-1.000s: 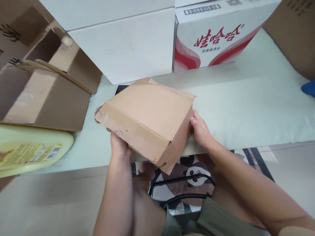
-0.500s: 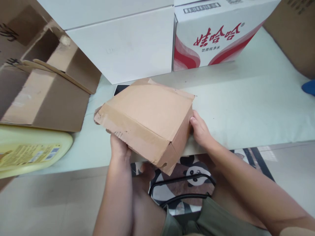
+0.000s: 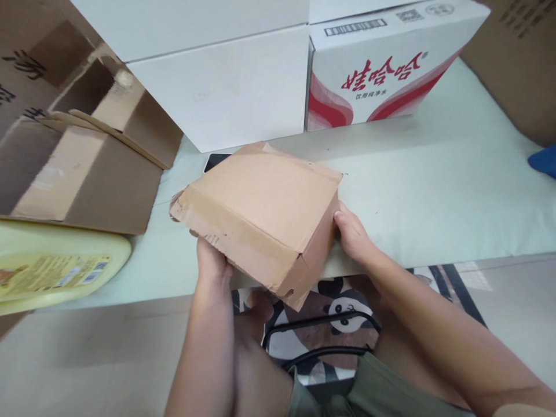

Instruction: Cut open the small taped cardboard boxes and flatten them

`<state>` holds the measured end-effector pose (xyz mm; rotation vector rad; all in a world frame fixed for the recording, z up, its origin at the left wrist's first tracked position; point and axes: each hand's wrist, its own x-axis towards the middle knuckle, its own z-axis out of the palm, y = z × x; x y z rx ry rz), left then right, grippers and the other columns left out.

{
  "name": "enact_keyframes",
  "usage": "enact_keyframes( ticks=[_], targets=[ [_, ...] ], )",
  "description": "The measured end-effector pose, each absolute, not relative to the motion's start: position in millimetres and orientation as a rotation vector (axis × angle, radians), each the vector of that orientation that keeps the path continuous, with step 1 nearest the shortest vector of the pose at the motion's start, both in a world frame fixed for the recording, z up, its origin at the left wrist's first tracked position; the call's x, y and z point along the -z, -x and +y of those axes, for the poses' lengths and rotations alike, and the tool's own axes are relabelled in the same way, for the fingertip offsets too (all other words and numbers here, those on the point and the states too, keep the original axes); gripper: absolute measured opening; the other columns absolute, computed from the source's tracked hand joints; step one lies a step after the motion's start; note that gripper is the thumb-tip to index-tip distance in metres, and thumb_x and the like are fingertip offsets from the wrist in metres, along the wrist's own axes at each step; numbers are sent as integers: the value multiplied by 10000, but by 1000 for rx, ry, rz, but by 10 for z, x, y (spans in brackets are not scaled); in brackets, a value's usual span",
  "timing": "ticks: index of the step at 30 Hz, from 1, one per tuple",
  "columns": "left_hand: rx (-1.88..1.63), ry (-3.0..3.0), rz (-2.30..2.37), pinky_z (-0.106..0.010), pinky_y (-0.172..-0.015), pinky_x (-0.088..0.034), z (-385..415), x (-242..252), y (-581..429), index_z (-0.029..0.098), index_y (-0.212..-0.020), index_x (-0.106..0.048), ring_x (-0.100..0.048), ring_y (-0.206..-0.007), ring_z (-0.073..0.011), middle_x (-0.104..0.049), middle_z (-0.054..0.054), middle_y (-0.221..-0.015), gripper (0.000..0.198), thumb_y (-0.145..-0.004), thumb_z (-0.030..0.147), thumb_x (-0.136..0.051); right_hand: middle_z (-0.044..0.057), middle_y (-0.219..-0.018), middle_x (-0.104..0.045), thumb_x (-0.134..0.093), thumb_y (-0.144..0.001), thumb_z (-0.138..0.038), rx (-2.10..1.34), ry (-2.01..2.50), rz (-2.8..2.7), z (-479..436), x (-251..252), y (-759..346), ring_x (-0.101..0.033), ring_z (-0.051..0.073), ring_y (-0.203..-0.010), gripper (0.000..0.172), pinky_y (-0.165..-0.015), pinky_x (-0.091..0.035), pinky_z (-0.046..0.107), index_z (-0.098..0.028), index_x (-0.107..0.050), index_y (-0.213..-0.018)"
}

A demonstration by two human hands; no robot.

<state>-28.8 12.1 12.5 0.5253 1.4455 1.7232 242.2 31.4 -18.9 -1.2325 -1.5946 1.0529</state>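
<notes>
Between my two hands is a brown cardboard box (image 3: 264, 200), tilted, with worn corners and clear tape along its near side. My left hand (image 3: 212, 259) grips it from below at the near left edge, its fingers mostly hidden under the cardboard. On the right side, my right hand (image 3: 351, 231) holds the box with the thumb against its side face; the other fingers are behind it. A dark-screened phone-like object (image 3: 214, 161) lies on the pale green surface, partly covered by the box's far left edge.
White cartons (image 3: 243, 92) and a red-and-white water carton (image 3: 386, 81) stand at the back. Open brown boxes (image 3: 117, 179) and a yellow bottle (image 3: 65, 266) are on the left. A brown carton (image 3: 516, 69) and a blue object (image 3: 542, 161) are at right. Below is a panda-print mat (image 3: 347, 315).
The view has shifted slightly, so the surroundings sit a little lower in the picture. Both hands keep the same hold on the cardboard box.
</notes>
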Motion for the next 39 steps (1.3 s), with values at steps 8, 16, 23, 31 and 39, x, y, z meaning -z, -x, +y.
enact_keyframes(
  ticks=[8,16,23,31,39],
  targets=[
    [-1711,-515,1435,-309,-794,-599,109,-64,338,195,-911,-734,-736,-916,-246,-776,-96,-912,423,-806,600,-675,108,-1136,-708,-334,-964,-685,-1040,1247,-1600,313,181,-2415,-596,334,-1208,561,-1066,-453,515,-247,-630,-1153],
    [-1718,-489,1457,-260,-694,-581,135,-121,294,195,-820,-719,-708,-764,-188,-763,-69,-840,363,-803,554,-669,102,-1090,-704,-324,-964,-701,-1040,1244,-1606,305,164,-2413,-577,335,-1244,573,-1094,-438,516,-244,-623,-1139],
    [-1730,-502,1443,-250,-649,-570,133,-135,279,185,-803,-710,-701,-719,-185,-758,-72,-823,403,-735,582,-731,106,-1149,-709,-338,-967,-677,-1050,1239,-1616,315,192,-2428,-586,335,-1232,546,-1072,-450,521,-250,-625,-1149],
    [-1724,-485,1445,-263,-671,-571,131,-123,285,183,-808,-720,-699,-737,-188,-765,-78,-856,372,-763,552,-705,111,-1161,-704,-332,-964,-689,-1062,1235,-1613,311,179,-2426,-592,340,-1227,560,-1084,-440,532,-248,-619,-1155],
    [-1724,-500,1455,-264,-679,-563,133,-128,290,185,-813,-719,-694,-740,-186,-758,-76,-852,342,-778,524,-695,111,-1171,-712,-339,-967,-679,-1044,1237,-1611,318,191,-2430,-586,340,-1240,559,-1079,-455,539,-243,-627,-1164]
  ],
)
